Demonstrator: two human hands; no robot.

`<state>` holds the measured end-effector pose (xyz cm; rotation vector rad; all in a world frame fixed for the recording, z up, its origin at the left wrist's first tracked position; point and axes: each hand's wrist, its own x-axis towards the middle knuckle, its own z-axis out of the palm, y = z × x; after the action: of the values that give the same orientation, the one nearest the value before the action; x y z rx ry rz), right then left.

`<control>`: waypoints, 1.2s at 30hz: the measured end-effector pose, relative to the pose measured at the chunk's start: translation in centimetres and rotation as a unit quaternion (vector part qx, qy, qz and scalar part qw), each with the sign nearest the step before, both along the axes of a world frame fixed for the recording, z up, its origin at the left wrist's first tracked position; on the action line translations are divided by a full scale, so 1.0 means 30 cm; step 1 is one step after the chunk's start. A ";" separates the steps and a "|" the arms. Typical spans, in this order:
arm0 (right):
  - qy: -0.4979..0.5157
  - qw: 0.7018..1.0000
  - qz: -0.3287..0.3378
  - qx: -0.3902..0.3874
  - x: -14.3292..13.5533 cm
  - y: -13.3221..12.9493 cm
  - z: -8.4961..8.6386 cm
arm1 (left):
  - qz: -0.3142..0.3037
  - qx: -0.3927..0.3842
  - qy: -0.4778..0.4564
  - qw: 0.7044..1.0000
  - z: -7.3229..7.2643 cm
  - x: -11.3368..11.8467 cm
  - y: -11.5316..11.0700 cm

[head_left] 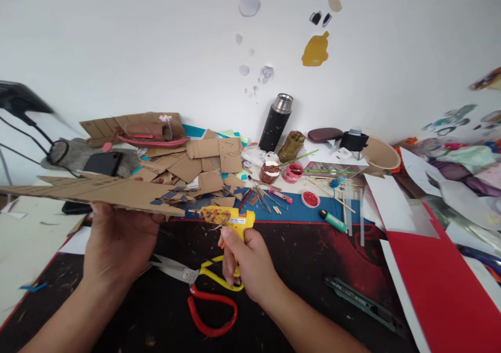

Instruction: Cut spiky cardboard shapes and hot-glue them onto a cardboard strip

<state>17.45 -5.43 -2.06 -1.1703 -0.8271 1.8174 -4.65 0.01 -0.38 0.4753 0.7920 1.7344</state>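
Note:
My left hand (119, 240) grips a long flat piece of cardboard (97, 192) from below, the thumb on its near edge and fingertips showing behind it. The cardboard is raised above the table and seen nearly edge-on. In my right hand (248, 259) is a yellow hot glue gun (229, 217), its handle wrapped by the fingers. Brown, stringy residue coats the front of the gun. Its nozzle points left, close to the cardboard's right end; whether they touch I cannot tell. Below lie scissors (190, 275) with one yellow and one red handle, partly behind my right hand.
Cardboard scraps (191, 167) pile up behind, beside a cardboard boat model (151, 133). A black thermos (276, 123) stands against the wall. Open paint jars (270, 173), thin sticks and a green cutter (332, 221) lie right of centre. Nearer are a dark utility knife (364, 303) and red sheet (434, 285).

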 end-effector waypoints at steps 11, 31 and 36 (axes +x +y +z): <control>-0.009 1.000 0.001 0.005 0.006 0.004 -0.002 | 0.040 -0.018 0.057 0.997 0.018 0.025 0.003; -0.073 0.991 0.112 0.000 -0.009 0.015 -0.030 | 0.043 0.046 0.003 0.998 0.036 0.002 0.005; -0.084 0.985 0.152 -0.010 0.003 0.022 -0.019 | 0.032 0.044 0.005 0.999 0.007 -0.001 0.009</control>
<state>17.54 -4.77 -2.63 -1.2797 -1.1392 1.9931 -4.69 0.30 -0.18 0.5233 0.7476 1.8330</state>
